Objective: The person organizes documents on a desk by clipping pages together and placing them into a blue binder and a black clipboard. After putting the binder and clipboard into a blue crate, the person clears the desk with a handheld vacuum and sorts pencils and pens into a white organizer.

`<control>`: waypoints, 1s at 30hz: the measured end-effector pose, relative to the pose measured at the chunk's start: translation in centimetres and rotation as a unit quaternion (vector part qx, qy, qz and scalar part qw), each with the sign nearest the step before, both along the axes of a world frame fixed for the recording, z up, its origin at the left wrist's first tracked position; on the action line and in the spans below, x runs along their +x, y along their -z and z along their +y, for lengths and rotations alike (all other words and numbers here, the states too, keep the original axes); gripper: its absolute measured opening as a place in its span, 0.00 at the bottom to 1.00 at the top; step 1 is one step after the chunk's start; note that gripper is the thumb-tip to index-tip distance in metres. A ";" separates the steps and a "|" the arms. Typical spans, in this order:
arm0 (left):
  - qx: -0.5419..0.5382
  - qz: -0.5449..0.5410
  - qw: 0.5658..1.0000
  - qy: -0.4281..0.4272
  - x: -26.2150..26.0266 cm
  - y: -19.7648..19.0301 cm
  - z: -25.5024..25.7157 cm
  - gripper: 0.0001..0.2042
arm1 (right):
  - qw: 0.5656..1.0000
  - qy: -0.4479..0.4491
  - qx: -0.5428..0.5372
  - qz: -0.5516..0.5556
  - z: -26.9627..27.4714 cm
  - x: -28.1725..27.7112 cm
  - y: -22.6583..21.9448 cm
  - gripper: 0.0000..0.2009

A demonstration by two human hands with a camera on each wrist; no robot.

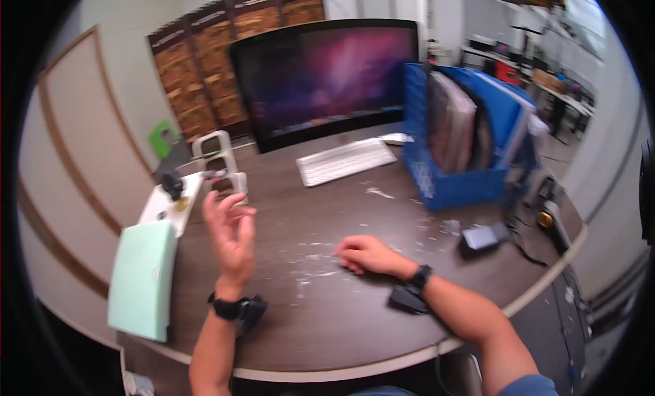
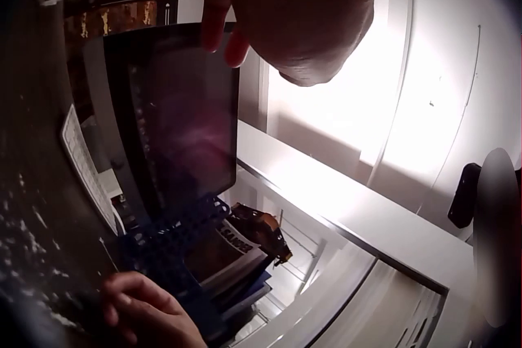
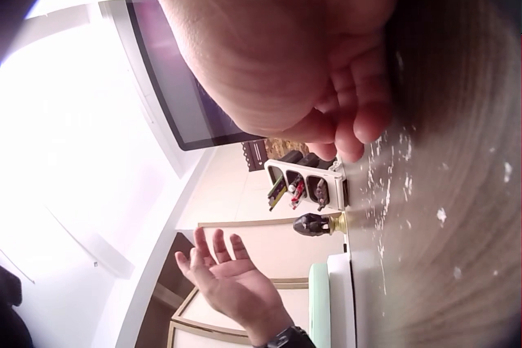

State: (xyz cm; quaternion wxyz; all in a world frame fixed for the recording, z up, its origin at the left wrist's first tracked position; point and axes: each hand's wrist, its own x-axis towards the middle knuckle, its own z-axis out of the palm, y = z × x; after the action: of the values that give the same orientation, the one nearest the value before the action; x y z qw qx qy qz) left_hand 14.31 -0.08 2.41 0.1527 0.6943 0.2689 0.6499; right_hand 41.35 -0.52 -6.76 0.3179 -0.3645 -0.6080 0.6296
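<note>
My left hand (image 1: pixel 233 242) is raised over the left side of the desk, fingers apart and loosely bent, with nothing in it. In front of me, my right hand (image 1: pixel 372 255) lies low over the dark wooden desk (image 1: pixel 327 334), its side near the surface and its fingers loosely curled. Small white scraps (image 1: pixel 315 272) are scattered beside its fingertips. From the right wrist view, more white bits (image 3: pixel 441 215) dot the desk below the fingers, and no object shows in the hand.
A monitor (image 1: pixel 327 82) and white keyboard (image 1: pixel 346 161) stand at the back. To the right are a blue file holder (image 1: pixel 464 189) and a dark box (image 1: pixel 484 240). A mint-green case (image 1: pixel 141 280) and a white organizer (image 1: pixel 217 149) occupy the left side.
</note>
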 end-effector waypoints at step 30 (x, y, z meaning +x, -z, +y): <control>-0.424 0.062 0.879 0.211 3.8 8.3 -0.2 0.03 | 0.434 0.575 0.256 -0.645 -20.9 43.9 -3.5 0.24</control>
State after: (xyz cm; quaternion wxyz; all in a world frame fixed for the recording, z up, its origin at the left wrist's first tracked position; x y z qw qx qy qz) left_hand 18.14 -0.27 -5.90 0.5486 0.6424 0.3747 0.3821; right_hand 85.29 -21.44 -3.26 0.2013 -0.8325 -0.4200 -0.3000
